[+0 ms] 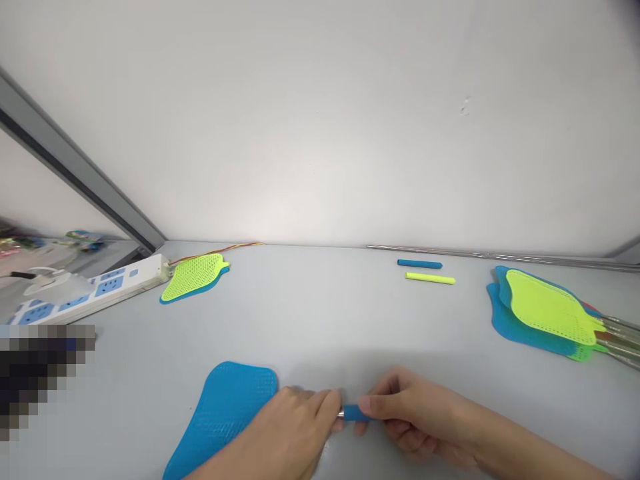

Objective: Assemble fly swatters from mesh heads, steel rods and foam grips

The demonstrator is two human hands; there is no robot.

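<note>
A blue handle grip (353,413) is pinched between the thumb and fingers of my right hand (415,410). Its left end meets a short piece of thin metal rod (341,414), which comes out of my closed left hand (305,420). Beside and partly beneath my left hand and forearm is a blue fly swatter head (225,407). My left hand hides any join between the head and the rod.
Blue (420,264) and yellow (430,277) handle grips lie near the wall, before thin metal rods (450,253). Several fly swatters (550,310) are piled at right. Left are loose swatter heads (195,277) and a white power strip (115,283).
</note>
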